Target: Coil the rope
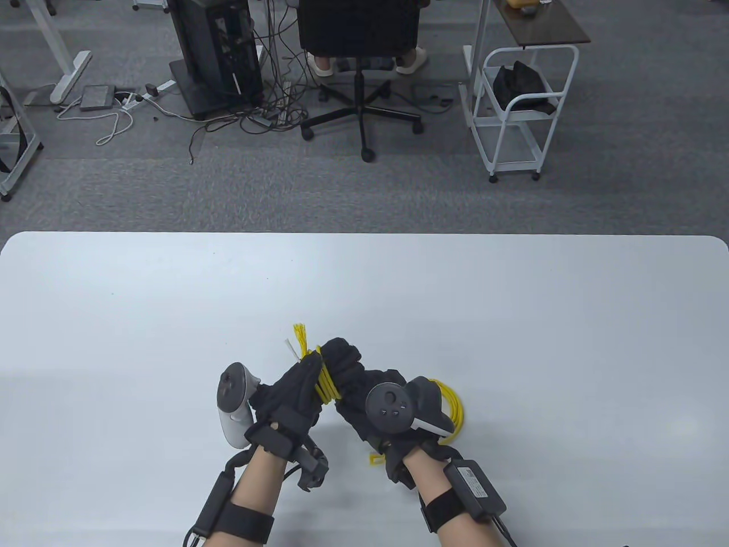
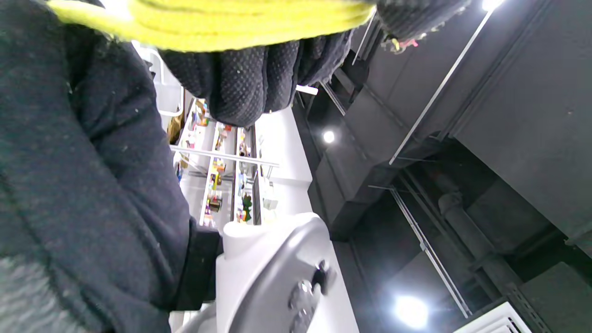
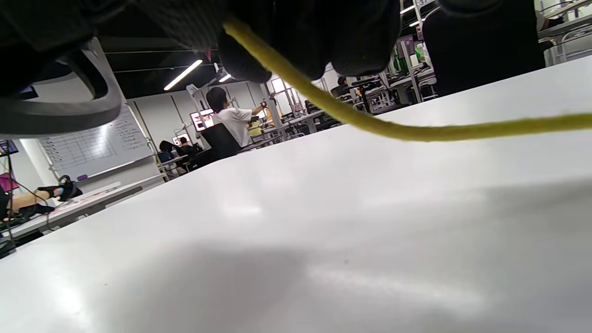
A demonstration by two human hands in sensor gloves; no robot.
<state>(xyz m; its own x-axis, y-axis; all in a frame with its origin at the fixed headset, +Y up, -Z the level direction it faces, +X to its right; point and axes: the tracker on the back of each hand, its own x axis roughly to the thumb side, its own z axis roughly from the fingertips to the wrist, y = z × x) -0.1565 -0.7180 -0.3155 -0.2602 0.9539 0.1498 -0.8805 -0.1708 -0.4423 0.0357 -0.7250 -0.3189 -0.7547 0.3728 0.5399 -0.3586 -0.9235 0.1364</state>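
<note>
Here, both hands met over white counter (image 1: 512, 319): left hand (image 1: 290, 399) and right hand (image 1: 364, 393) gripped coiled yellow rope (image 1: 326, 384), frayed end (image 1: 300, 336) up.

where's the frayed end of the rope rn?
Table view, near centre of the table: the frayed end of the yellow rope sticks up just beyond the fingertips of the left hand and right hand, which grip the coiled strands.

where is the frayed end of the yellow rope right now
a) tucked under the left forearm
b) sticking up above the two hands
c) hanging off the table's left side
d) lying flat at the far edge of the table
b: the frayed end sticks up above where the left hand and right hand hold the rope.
</note>
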